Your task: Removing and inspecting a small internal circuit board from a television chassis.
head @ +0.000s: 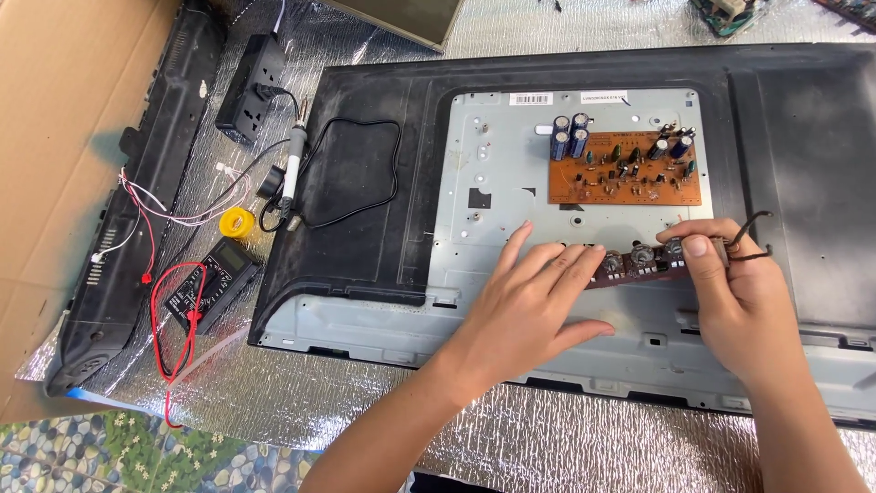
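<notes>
Brown narrow circuit strip (639, 267) with three round knobbed components along its top edge; lying across lower part of grey metal chassis plate (497, 173), between both hands. Left end under fingers of left hand, right end at right hand.

Left hand (529, 306): open, fingers spread and laid flat, palm down on chassis plate, fingertips pressing left end of strip. Nothing gripped.

Right hand (735, 292): curled closed, thumb and forefinger pinching right end of strip; thin dark wire loop (753, 239) protruding from top of fist.

Orange-brown circuit board (625, 169) with dark cylindrical capacitors; mounted on chassis plate above strip, apart from both hands.

Black flat-panel back casing (365, 183); surrounding chassis plate, face down on silver quilted foil sheet (566, 438).

Black cable loop (360, 173); resting on left part of casing.

Soldering iron (292, 173), pale handle; at left edge of casing, cord running up to black power strip (248, 87).

Yellow round reel (237, 222); on foil sheet just beside soldering iron tip.

Black multimeter (214, 283) with red lead (173, 338) looped around it; on foil sheet, left of casing.

Long black plastic cover piece (146, 201); along far left, bundle of thin red and white wires draped over it.

Brown cardboard (55, 137); at far left edge, beneath cover piece.

Blue and green patterned floor (155, 456); bottom left corner.
</notes>
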